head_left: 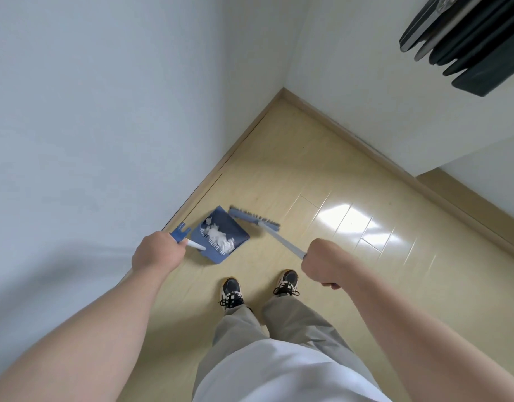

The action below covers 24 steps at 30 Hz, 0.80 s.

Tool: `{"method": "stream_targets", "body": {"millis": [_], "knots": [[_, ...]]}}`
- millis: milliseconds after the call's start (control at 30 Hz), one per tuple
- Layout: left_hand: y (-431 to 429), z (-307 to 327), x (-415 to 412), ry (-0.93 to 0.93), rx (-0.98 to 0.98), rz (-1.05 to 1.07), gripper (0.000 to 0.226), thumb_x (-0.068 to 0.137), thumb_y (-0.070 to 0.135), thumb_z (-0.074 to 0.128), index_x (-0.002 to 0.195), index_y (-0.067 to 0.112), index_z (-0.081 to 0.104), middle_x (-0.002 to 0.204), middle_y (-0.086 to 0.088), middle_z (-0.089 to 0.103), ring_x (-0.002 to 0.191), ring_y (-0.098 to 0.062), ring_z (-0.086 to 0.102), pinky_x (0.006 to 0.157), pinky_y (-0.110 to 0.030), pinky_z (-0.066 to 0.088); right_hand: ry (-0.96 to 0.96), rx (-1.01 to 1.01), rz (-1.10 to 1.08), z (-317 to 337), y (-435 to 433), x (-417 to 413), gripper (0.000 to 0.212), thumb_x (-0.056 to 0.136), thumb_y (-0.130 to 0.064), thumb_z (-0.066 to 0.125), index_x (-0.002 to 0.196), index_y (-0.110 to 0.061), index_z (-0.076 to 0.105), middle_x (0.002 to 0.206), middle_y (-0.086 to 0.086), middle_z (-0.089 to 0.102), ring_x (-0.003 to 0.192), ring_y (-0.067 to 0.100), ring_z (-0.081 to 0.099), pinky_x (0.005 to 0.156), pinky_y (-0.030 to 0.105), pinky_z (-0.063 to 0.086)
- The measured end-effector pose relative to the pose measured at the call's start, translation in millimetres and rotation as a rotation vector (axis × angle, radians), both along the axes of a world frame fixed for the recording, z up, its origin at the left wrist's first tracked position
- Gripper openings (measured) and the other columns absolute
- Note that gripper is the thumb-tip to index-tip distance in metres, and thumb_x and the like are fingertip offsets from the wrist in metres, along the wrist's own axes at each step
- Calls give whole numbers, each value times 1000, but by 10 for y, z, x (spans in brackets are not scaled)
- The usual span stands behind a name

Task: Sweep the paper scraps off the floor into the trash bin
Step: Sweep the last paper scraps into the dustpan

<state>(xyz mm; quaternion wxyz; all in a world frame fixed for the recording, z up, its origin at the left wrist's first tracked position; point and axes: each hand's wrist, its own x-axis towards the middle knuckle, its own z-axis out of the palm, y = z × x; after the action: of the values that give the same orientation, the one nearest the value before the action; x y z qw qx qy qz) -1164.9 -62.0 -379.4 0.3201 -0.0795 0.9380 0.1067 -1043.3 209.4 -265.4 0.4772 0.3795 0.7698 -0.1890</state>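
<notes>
A blue dustpan (234, 232) stands on the pale wooden floor near the left wall, with white paper scraps (219, 235) heaped inside it. My left hand (157, 252) grips the dustpan's long handle (192, 243) just below its blue clip end. My right hand (327, 264) is curled round the grey broom handle (282, 239). The broom head (253, 216) lies on the floor just beyond the dustpan's far edge. No trash bin is in view.
A white wall (90, 126) runs along the left and another wall meets it at the corner (282, 89). Dark hanging items (470, 42) show at the upper right. My shoes (260, 290) stand just behind the dustpan. Open floor (351, 221) lies to the right.
</notes>
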Motion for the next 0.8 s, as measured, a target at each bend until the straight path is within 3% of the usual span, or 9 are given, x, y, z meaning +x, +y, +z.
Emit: {"method": "stream_targets", "body": {"millis": [167,233,433,567,800], "knots": [[1,-25,13,8,-6,-15,38,94,45,59,70,16,55,72,-3,61,74,-28,62,60,-29,44,50,28,-139,-163,348,-179,16,91,-6,45,79,0,53,47,7,53,33,18,46,39,19,36],[3,-26,9,3,-12,-13,39,94,46,60,70,16,54,71,-2,60,74,-29,61,61,-29,43,51,54,-183,-291,430,-246,18,88,-5,44,83,3,59,35,5,48,24,18,43,38,17,35],[11,-44,-9,-2,-24,-3,39,93,48,60,70,17,56,72,-2,62,73,-28,62,60,-28,45,145,-52,-610,-854,344,-181,22,90,-1,45,109,2,57,74,12,51,43,17,39,39,18,30],[23,-49,-24,2,-17,8,39,92,47,61,70,16,57,70,-2,63,71,-28,62,59,-28,44,66,-183,-600,-959,90,1,13,87,-4,53,96,1,61,71,10,54,44,17,41,44,24,32],[-26,-6,2,0,1,21,39,92,50,58,77,15,66,70,-1,65,64,-21,61,57,-27,46,61,-256,-672,-588,56,412,28,87,-14,57,109,-2,67,65,4,51,37,12,32,37,16,24]]}}
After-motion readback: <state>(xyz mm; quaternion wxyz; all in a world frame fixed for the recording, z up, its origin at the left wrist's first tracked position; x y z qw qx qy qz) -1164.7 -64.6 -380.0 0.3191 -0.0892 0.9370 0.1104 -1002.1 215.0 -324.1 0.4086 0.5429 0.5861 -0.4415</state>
